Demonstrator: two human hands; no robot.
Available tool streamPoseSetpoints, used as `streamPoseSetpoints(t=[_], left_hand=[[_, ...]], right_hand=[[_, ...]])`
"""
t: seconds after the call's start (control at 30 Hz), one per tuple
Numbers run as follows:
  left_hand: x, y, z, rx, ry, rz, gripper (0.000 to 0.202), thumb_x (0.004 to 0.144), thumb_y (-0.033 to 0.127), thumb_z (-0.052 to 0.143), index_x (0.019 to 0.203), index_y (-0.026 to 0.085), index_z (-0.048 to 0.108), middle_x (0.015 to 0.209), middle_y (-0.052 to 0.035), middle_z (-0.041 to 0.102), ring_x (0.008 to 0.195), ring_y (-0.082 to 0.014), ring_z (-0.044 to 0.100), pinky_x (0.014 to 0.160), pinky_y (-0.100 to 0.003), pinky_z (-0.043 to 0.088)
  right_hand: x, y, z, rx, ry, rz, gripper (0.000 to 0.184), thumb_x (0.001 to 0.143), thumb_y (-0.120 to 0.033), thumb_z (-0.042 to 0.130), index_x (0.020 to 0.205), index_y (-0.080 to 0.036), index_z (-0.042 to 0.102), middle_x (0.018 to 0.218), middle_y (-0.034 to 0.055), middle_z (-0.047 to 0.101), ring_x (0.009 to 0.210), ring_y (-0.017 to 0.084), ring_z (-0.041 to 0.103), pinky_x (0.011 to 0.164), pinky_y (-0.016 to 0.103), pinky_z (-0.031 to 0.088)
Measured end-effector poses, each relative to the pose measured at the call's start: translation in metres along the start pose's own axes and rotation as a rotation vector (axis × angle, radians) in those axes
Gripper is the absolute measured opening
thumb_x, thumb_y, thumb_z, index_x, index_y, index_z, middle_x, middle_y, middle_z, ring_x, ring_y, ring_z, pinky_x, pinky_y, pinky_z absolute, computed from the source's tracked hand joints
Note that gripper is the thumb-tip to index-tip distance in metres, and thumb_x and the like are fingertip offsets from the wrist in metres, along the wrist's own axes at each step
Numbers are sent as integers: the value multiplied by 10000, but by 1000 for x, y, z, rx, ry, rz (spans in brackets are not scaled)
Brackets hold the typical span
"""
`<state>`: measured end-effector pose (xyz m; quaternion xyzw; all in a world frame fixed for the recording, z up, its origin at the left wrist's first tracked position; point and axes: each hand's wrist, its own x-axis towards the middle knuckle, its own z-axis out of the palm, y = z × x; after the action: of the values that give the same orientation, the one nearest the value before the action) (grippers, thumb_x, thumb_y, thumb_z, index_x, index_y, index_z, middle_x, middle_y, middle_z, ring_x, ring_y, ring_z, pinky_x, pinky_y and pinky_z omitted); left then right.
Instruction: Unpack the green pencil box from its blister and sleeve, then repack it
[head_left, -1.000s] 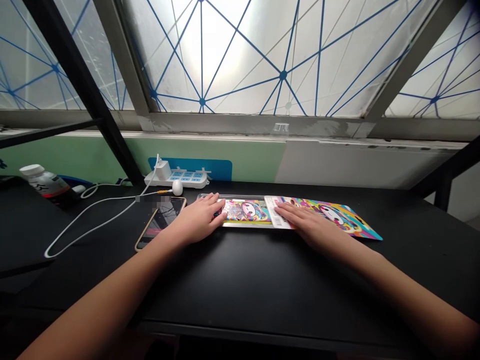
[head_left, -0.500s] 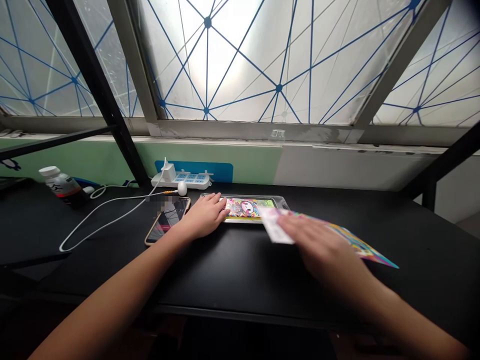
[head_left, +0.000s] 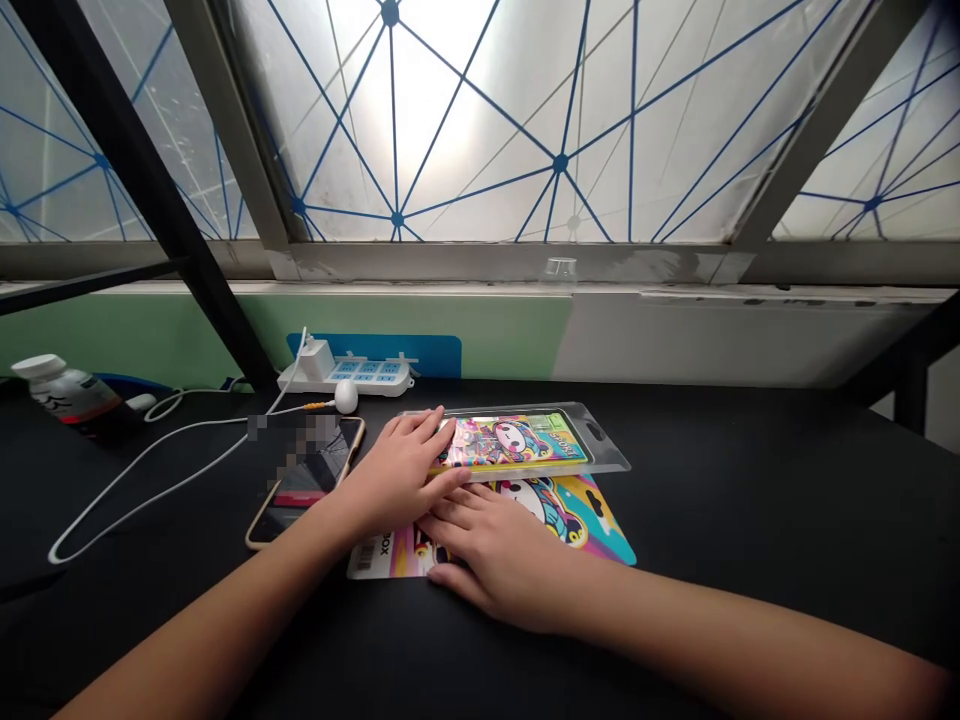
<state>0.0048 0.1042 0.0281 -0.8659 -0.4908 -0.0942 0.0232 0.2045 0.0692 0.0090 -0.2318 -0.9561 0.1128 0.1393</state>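
A clear plastic blister pack (head_left: pixel 525 443) with a colourful cartoon box inside lies flat on the black desk (head_left: pixel 750 500). My left hand (head_left: pixel 397 470) rests flat on its left end, fingers stretched out. In front of the pack lies a colourful cartoon card (head_left: pixel 570 515). My right hand (head_left: pixel 495 550) lies flat on that card's left half, fingers spread and pointing left, touching my left hand's fingertips. Neither hand grips anything.
A smartphone (head_left: pixel 300 480) lies left of my left hand, with a white cable (head_left: pixel 150 470) running to a charger on a white power strip (head_left: pixel 352 372) by the wall. A white-capped bottle (head_left: pixel 67 392) lies at far left. A black frame post (head_left: pixel 150 200) rises behind.
My right hand slid the colourful card out from the right of the pack and brought it in front, nearer me. My left hand stayed on the pack.
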Motion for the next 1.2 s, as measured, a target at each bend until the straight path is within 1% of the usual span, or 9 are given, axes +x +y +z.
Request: streamPoseSetpoints(t=[0.1, 0.2, 0.33, 0.43, 0.57, 0.67, 0.87, 1.03, 1.2], left_hand=[[-1, -2, 0, 9, -28, 14, 780, 964, 608, 531, 1554, 108, 430, 1637, -207, 353, 1499, -362, 373, 1208, -526, 330], [-2, -5, 0, -3, -29, 17, 761, 953, 578, 569, 1553, 129, 435, 1635, -193, 357, 1511, -351, 364, 1224, -533, 319], [-6, -13, -2, -39, -19, 11, 699, 981, 594, 522, 1541, 180, 464, 1626, -153, 393, 1509, -327, 378, 1226, -520, 331], [-8, -18, -6, -56, -24, 10, 719, 963, 629, 536, 1529, 187, 484, 1614, -157, 417, 1502, -326, 391, 1220, -509, 347], [-8, -19, -11, -93, -49, -23, 712, 978, 647, 484, 1522, 187, 494, 1619, -152, 410, 1507, -333, 380, 1221, -527, 337], [-5, -20, -12, -118, -81, -51, 657, 1019, 603, 422, 1524, 189, 489, 1636, -135, 385, 1531, -313, 335, 1233, -525, 310], [-3, -26, -11, -163, -98, -58, 565, 1063, 526, 360, 1506, 209, 510, 1634, -115, 400, 1544, -285, 311, 1253, -514, 265], [-2, -24, -7, -157, -95, -65, 526, 1067, 442, 362, 1512, 195, 494, 1644, -130, 379, 1553, -291, 283, 1247, -534, 270], [-1, -23, -2, -106, -67, -29, 502, 1071, 359, 335, 1505, 158, 485, 1631, -167, 394, 1541, -303, 313, 1240, -562, 271]], right_hand=[[-4, 3, -6, 86, -40, 26, 526, 1049, -438, 442, 1507, -189, 503, 1570, 94, 513, 1490, 242, 384, 1263, 423, 239], [-8, -1, -7, 82, -52, 23, 523, 1055, -434, 433, 1510, -184, 500, 1570, 92, 514, 1490, 243, 384, 1266, 413, 238], [-11, -8, -1, -22, -81, 20, 571, 1081, -420, 337, 1539, -96, 442, 1598, 161, 456, 1511, 310, 352, 1248, 486, 289], [-16, -12, 3, -73, -115, 48, 585, 1085, -387, 307, 1550, -45, 405, 1597, 203, 430, 1514, 351, 333, 1223, 530, 330], [-19, -8, -1, 1, -140, 58, 594, 1086, -428, 299, 1582, -110, 369, 1643, 157, 364, 1545, 328, 261, 1255, 541, 264], [-16, 0, -10, 64, -163, 31, 627, 1073, -497, 338, 1595, -149, 352, 1669, 132, 323, 1555, 301, 241, 1272, 517, 225], [-6, 17, -19, 3, -102, -165, 535, 1080, -440, 390, 1480, -107, 512, 1564, 147, 508, 1537, 243, 301, 1278, 379, 211], [0, 32, -12, -92, 4, -285, 466, 1068, -441, 436, 1357, -122, 613, 1423, 127, 644, 1427, 246, 482, 1213, 386, 348], [-1, 30, -7, -212, 119, -343, 347, 1063, -369, 478, 1233, -128, 660, 1249, 116, 727, 1228, 238, 612, 1070, 377, 455]])
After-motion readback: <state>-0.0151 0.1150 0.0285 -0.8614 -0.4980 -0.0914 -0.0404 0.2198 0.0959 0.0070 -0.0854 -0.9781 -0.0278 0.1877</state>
